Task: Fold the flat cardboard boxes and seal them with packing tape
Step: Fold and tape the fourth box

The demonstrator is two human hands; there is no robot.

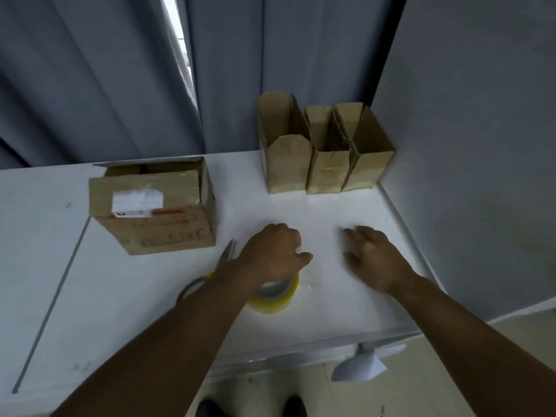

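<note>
Three small cardboard boxes stand upright in a row at the back right of the white table: the left box, the middle box and the right box. Their top flaps are up and tape shines on their sides. A yellow roll of packing tape lies near the front edge. My left hand hovers just above it with curled fingers, thumb against forefinger, seemingly pinching the tape's end. My right hand is blurred, fingers spread, over bare table and holding nothing.
A larger used carton with a white label sits at the left, its top open. Scissors lie beside the tape roll, partly under my left forearm. A grey wall bounds the table on the right; curtains hang behind. White paper hangs below the front edge.
</note>
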